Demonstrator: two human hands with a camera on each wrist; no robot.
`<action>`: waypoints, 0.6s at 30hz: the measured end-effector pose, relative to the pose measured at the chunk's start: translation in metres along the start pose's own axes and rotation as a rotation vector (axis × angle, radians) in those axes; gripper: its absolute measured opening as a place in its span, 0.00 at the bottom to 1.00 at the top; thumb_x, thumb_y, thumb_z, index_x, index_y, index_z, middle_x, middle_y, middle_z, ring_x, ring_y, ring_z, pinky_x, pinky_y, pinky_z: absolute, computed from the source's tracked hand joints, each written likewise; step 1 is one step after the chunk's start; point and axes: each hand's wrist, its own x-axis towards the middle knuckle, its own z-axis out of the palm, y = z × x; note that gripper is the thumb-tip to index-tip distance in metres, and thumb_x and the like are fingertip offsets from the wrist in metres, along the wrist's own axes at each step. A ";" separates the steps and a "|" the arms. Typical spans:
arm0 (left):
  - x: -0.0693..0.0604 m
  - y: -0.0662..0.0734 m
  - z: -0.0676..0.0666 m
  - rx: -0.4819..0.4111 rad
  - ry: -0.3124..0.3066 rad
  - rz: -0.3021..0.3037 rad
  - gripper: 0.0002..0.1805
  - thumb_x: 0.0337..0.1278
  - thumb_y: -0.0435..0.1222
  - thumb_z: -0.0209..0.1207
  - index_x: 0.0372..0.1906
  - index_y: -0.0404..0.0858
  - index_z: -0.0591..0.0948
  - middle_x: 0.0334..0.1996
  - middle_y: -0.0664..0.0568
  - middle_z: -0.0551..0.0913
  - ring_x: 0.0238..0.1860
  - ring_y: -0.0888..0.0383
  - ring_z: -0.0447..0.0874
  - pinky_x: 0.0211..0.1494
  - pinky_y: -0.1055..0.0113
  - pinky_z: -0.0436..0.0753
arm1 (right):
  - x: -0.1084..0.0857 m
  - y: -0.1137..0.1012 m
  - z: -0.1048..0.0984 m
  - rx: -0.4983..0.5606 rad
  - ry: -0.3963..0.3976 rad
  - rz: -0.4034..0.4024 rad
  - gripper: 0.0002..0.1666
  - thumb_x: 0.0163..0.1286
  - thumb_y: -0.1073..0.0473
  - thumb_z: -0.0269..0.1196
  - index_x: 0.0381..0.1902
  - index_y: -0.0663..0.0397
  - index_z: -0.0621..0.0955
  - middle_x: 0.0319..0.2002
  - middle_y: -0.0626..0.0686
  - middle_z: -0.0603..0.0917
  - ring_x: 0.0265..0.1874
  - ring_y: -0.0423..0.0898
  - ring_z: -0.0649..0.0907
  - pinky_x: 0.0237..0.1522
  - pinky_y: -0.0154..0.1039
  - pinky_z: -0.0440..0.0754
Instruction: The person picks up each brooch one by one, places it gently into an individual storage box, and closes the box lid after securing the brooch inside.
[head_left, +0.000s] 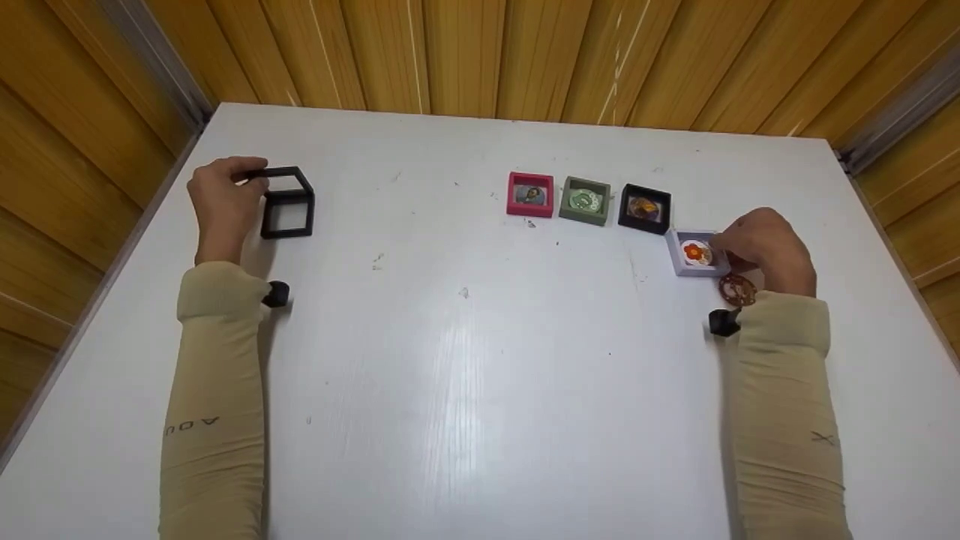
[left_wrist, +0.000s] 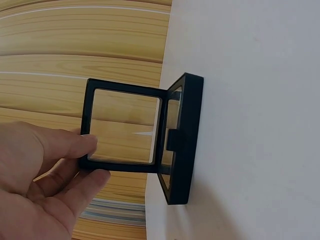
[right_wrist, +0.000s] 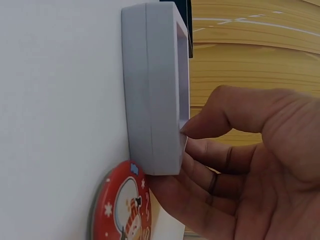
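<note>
At the table's left, a black square display case [head_left: 287, 233] stands hinged open, its lid raised. My left hand [head_left: 223, 199] pinches the edge of that lid between thumb and fingers; clear film spans the lid frame [left_wrist: 126, 87] in the left wrist view. On the right, my right hand [head_left: 776, 244] grips the near side of a pale lavender case [right_wrist: 140, 90], which looks closed and lies on the table. Inside it shows a white round badge [head_left: 696, 253] with a red flower. A red round badge [right_wrist: 110, 215] with a snowman picture lies beside the case, partly under the wrist.
A row of small square cases stands left of the lavender one: pink [head_left: 511, 195], green [head_left: 583, 219] and black [head_left: 643, 226], each with a round badge inside. The white table [head_left: 465, 360] bears scuffs. Wood-patterned panels [head_left: 465, 52] rise behind its far edge.
</note>
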 end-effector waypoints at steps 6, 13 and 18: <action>-0.001 0.000 0.000 -0.003 -0.006 -0.011 0.18 0.76 0.30 0.59 0.66 0.38 0.85 0.64 0.43 0.83 0.64 0.52 0.77 0.62 0.66 0.79 | 0.003 0.003 0.001 0.032 0.066 0.011 0.27 0.74 0.58 0.62 0.56 0.81 0.79 0.32 0.58 0.85 0.31 0.49 0.83 0.36 0.44 0.81; 0.000 0.000 -0.001 0.000 -0.016 -0.036 0.19 0.77 0.31 0.59 0.66 0.38 0.84 0.64 0.44 0.83 0.64 0.53 0.77 0.62 0.65 0.79 | 0.008 0.002 0.003 0.078 0.099 0.046 0.27 0.77 0.58 0.59 0.60 0.80 0.78 0.40 0.63 0.84 0.39 0.54 0.80 0.44 0.47 0.80; 0.001 0.000 -0.002 0.002 -0.027 -0.054 0.19 0.77 0.31 0.59 0.67 0.39 0.84 0.64 0.44 0.83 0.63 0.54 0.77 0.64 0.65 0.78 | 0.014 0.004 0.002 0.107 0.102 0.037 0.26 0.76 0.61 0.57 0.61 0.79 0.77 0.45 0.66 0.84 0.38 0.53 0.82 0.42 0.45 0.82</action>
